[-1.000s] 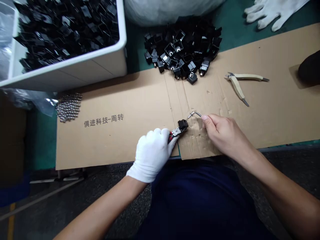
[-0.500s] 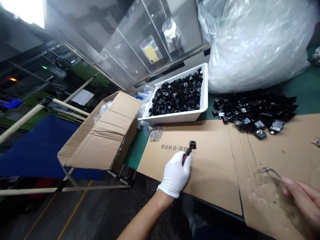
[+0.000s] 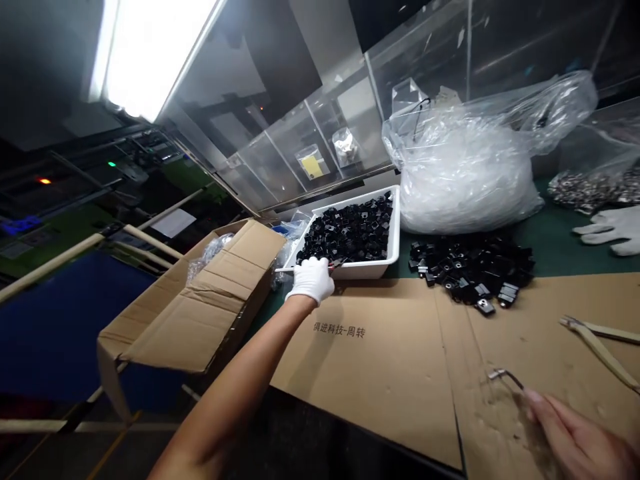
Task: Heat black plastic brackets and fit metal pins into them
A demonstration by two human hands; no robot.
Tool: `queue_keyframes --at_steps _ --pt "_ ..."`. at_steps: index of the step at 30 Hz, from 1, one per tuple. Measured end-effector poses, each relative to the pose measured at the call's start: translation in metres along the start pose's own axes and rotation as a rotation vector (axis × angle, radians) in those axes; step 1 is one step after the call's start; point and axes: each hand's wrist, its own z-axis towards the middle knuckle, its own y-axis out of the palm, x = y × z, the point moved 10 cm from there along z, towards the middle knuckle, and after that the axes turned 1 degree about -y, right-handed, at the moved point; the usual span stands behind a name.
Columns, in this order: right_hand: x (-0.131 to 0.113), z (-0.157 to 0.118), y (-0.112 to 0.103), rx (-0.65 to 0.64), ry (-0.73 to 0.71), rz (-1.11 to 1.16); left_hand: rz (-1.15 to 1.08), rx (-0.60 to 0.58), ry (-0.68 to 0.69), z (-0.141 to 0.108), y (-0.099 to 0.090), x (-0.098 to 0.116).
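My left hand (image 3: 311, 280), in a white glove, is closed at the front rim of the white tray (image 3: 367, 270). A slim black-and-red tool (image 3: 334, 265) pokes out of its fingers toward the small black parts (image 3: 347, 230) heaped in the tray. Its grip is mostly hidden by the glove. My bare right hand (image 3: 575, 433) is at the lower right, pinching a thin bent metal rod (image 3: 515, 380). At the rod's tip sits a small shiny metal piece (image 3: 496, 375), just over the cardboard sheet (image 3: 395, 373).
More black parts (image 3: 473, 270) lie in a loose pile right of the tray. Behind stands a bulging clear plastic bag (image 3: 465, 180). Pale-handled pliers (image 3: 595, 340), a white glove (image 3: 613, 230) and a bag of metal pieces (image 3: 595, 190) are at right; an open carton (image 3: 200, 307) stands left.
My left hand has moved away from me and left, from over the cardboard to the tray's front rim. The black piece at its tool's tip no longer shows. My right hand keeps its rod.
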Motion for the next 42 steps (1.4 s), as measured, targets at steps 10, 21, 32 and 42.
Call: queue_keyframes --at_steps 10,21,32,42 --pt "-0.089 -0.003 -0.031 -0.143 -0.034 -0.093 -0.154 -0.118 0.479 -0.12 0.023 0.12" --pt "-0.107 -0.011 -0.044 -0.083 -0.097 -0.278 -0.139 -0.037 0.757 -0.187 0.033 0.217" --pt "-0.097 -0.014 -0.064 0.085 -0.088 -0.185 -0.09 -0.119 0.726 -0.185 0.021 0.236" --pt "-0.086 -0.016 -0.059 0.094 -0.073 -0.236 0.038 -0.115 0.744 -0.18 0.007 0.254"
